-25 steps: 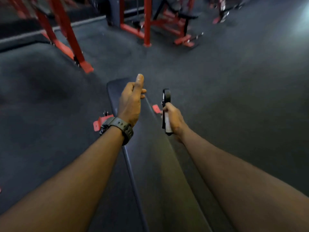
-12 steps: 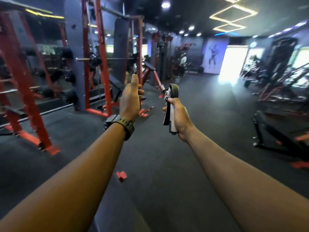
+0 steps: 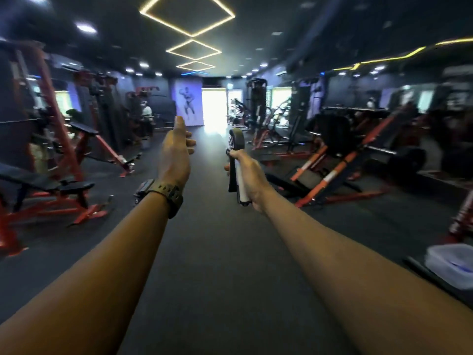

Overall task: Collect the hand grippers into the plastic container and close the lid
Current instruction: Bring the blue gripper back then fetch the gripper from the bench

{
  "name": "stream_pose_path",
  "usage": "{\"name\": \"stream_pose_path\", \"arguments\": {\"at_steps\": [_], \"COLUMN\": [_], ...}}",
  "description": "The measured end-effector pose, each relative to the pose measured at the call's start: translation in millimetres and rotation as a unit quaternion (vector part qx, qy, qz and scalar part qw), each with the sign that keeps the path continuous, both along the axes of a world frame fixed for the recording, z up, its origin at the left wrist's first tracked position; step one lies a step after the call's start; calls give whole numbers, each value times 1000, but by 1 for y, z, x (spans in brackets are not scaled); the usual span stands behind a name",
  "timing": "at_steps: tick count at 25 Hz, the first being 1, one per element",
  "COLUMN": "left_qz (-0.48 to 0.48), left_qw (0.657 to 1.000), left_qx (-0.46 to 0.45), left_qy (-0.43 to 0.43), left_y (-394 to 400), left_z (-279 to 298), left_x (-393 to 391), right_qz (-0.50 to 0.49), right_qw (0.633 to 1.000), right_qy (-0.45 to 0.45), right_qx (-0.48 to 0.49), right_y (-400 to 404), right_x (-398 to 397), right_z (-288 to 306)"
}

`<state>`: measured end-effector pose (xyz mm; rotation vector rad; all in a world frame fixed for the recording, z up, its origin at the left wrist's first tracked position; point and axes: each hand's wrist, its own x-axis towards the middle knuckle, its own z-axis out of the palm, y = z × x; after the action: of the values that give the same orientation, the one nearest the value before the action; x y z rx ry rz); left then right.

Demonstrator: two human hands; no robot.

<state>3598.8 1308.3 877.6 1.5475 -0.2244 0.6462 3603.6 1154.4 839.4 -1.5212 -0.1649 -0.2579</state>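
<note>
A black-and-silver hand gripper with a coiled metal spring at its top stands upright in the person's right hand, whose fingers are wrapped tightly around its two handles, one black and one pale grey, so that the spring end rises above the fist and the handle ends stick out below it. The left hand is held out beside it, well apart from the gripper, loosely spread with the thumb raised and nothing in it; a dark olive wristwatch with a rubber strap sits on that wrist. A translucent plastic container with something blue inside it lies low at the right edge, far from both hands and too blurred to tell whether it is lidded. Red-framed gym benches stand on the dark floor at left.
</note>
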Motion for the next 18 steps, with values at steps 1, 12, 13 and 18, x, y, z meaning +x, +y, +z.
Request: {"name": "stream_pose_path", "arguments": {"at_steps": [1,12,13,18], "left_qz": [-37,-346,-363,-412], "left_qw": [999,937,930,909], "left_qx": [-3,27,29,20], "left_qy": [0,33,35,49], "left_y": [-29,-370,-400,-537], "left_z": [1,2,1,-19], "left_x": [-5,-148,-165,-240], "right_qz": [-29,-359,-378,-445], "right_qw": [1000,933,926,894], "right_qy": [0,18,23,49], "right_qx": [6,-10,-2,-15], "right_y": [-32,-377,-404,-529], "right_x": [-15,-247,-269,-367], "right_z": [-2,-6,-7,-18]}}
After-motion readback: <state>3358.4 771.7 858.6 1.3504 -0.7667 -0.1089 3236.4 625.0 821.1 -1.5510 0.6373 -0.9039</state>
